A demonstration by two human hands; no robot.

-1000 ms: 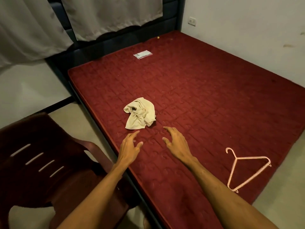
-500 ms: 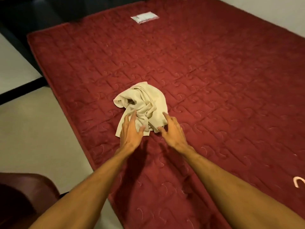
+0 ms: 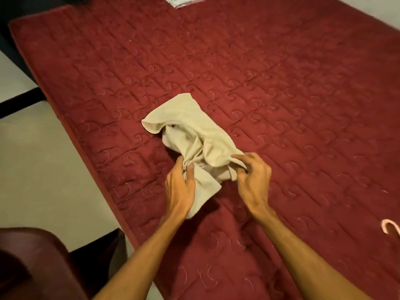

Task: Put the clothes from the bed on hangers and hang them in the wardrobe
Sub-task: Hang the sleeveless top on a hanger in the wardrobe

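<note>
A crumpled cream garment (image 3: 190, 131) lies on the red quilted mattress (image 3: 281, 83), near its left edge. My left hand (image 3: 180, 187) pinches a bunch of the cloth at its near left side. My right hand (image 3: 253, 176) grips the near right edge of the same garment with curled fingers. The near part of the cloth is lifted a little between both hands. Only the hook of a pink hanger (image 3: 391, 229) shows at the right edge of the view; the rest is cut off.
A dark red plastic chair (image 3: 32, 263) stands at the lower left, beside the bed. Pale floor (image 3: 43, 169) runs along the mattress's left side. A small clear packet (image 3: 184, 1) lies at the far end of the mattress.
Both hands went from hovering open before the garment to reaching it and closing on its near edge. The cloth has been pulled and partly stretched toward me. The view tilted further down.
</note>
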